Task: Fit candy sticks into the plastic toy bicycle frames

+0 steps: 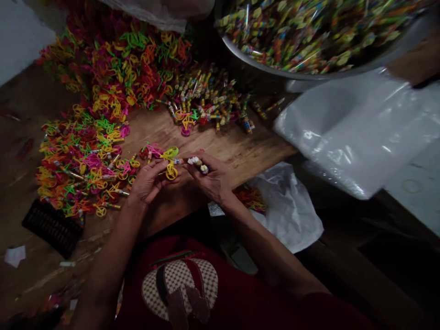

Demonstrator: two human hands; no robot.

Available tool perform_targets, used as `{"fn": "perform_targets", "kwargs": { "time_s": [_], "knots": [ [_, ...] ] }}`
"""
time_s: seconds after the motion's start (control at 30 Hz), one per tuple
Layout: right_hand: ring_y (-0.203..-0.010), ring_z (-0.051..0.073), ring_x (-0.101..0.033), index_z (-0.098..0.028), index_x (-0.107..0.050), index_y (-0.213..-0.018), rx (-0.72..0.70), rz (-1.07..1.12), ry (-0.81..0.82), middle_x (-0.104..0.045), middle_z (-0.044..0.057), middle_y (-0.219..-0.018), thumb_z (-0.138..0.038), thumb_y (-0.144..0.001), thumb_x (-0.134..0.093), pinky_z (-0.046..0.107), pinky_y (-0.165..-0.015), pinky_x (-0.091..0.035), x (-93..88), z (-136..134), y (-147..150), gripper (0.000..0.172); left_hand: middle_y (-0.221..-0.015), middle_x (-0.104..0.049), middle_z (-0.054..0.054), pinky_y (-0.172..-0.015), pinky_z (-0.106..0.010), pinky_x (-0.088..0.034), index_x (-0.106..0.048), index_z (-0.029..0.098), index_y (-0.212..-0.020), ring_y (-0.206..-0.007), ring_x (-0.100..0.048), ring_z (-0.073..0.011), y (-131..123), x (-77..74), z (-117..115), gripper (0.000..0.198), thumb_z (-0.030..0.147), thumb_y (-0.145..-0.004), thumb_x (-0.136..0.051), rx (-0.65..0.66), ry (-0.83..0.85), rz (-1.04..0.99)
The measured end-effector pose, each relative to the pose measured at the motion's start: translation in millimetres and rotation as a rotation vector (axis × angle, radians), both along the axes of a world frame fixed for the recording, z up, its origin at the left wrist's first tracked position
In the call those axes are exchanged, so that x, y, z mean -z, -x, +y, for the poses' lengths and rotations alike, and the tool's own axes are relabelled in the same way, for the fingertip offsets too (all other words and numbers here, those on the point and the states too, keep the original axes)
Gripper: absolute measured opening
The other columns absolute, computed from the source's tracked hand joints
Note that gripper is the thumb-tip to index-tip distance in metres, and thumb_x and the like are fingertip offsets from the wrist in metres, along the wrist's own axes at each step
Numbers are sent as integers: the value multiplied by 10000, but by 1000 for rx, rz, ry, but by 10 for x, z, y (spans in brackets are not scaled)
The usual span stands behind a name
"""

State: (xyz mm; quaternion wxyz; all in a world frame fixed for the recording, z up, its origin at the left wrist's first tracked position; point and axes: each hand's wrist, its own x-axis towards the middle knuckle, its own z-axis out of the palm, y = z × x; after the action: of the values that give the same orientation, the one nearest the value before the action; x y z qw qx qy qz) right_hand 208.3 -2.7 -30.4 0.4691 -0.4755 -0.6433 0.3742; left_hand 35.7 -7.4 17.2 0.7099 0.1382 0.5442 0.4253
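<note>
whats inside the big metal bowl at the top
The metal bowl is heaped with small multicoloured sticks. Its bottom is covered by that heap, so anything beneath cannot be seen, and its far side runs out of frame.

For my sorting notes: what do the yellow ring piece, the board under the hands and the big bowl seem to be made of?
Yellow ring piece, in the left hand: probably moulded plastic, thin, one bright even colour. Board: bare wood, matte, with visible grain lines. Big bowl: likely metal, its grey rim has a dull shine.
</note>
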Motion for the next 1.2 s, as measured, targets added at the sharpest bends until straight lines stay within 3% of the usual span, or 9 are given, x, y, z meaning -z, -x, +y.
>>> {"fn": "perform_targets", "kwargs": {
  "time_s": [0.27,0.37,0.53,0.77,1.03,1.2],
  "knots": [
    [-804,204,-712,-254,-739,-888,-83,15,-60,-763,39,-870,-333,-886,-629,341,-760,-563,26,-6,4,135,-677,-677,-32,-609,-278,-621,-634,122,-793,-572,-676,-143,-23,-17,-36,106,101,-863,-558,-63,148,1],
    [-789,201,-709,-247,-740,-853,-105,-39,-54,-763,40,-836,-398,-887,-627,331,-739,-555,30,-6,-31,191,-697,-689,-35,-681,-302,-629,-649,119,-797,-625,-690,-152,-25,11,-56,55,119,-827,-603,-51,136,6],
    [-688,176,-673,-225,-735,-838,-126,-35,39,-737,33,-770,-528,-885,-626,300,-648,-520,56,8,-84,326,-742,-711,-26,-794,-316,-625,-654,110,-752,-650,-682,-126,-75,22,-96,27,114,-768,-675,-54,-38,55],
    [-632,144,-634,-200,-720,-856,-114,102,15,-718,20,-752,-492,-878,-666,267,-595,-497,186,1,-69,298,-785,-730,-46,-772,-312,-640,-650,118,-788,-708,-716,-146,-113,26,-87,59,119,-837,-615,-22,102,43],
    [-643,144,-623,-204,-699,-832,-140,-76,-92,-688,19,-720,-426,-926,-619,268,-625,-482,125,-76,-117,254,-814,-746,-49,-936,-365,-601,-639,123,-771,-931,-747,-205,-137,92,-123,30,106,-790,-653,-25,-17,118],
    [-705,160,-675,-211,-697,-897,-144,-75,-128,-737,30,-806,-305,-919,-600,270,-646,-515,151,-172,-105,137,-781,-744,-46,-901,-348,-617,-627,126,-775,-887,-753,-193,-170,48,-116,49,89,-803,-613,-11,42,110]
  ]
}}
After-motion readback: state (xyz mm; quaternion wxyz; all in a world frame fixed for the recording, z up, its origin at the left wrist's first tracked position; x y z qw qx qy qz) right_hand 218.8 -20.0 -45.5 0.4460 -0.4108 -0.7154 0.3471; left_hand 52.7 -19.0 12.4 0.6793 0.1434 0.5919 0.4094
